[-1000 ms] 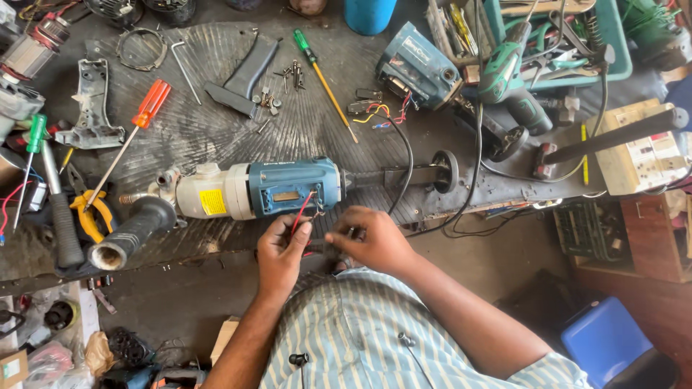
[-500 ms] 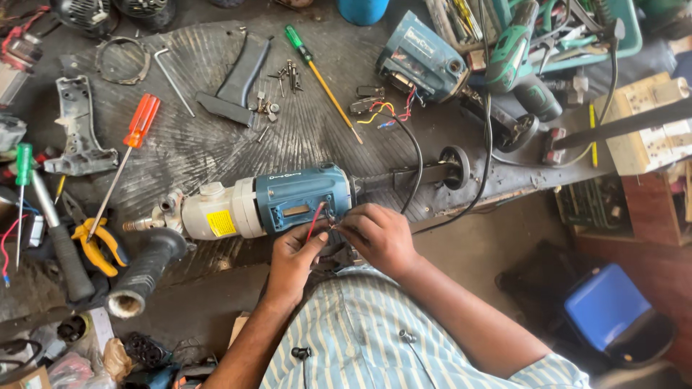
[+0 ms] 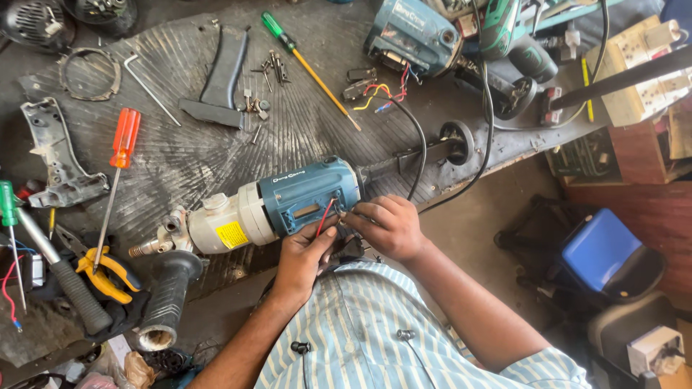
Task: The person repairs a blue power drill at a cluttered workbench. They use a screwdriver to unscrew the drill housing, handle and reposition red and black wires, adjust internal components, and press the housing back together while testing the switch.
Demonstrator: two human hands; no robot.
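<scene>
A blue and white power tool motor (image 3: 281,205) lies on its side on the workbench, its rear housing open. A red wire (image 3: 324,217) comes out of that opening. My left hand (image 3: 303,258) pinches the red wire from below, just under the blue housing. My right hand (image 3: 389,229) is beside it on the right, fingertips closed on a wire end at the housing's rear edge. A small black part (image 3: 351,248) sits between the two hands, partly hidden.
A black side handle (image 3: 167,299), yellow pliers (image 3: 108,274) and an orange screwdriver (image 3: 119,173) lie left of the tool. A green-handled screwdriver (image 3: 306,65), loose screws (image 3: 263,72) and another blue tool (image 3: 414,32) with cables lie behind. A blue stool (image 3: 605,248) stands at right.
Both hands stay at the rear of the blue tool, fingers shifting slightly on the wires. The view has tilted, so the bench appears moved up and to the right.
</scene>
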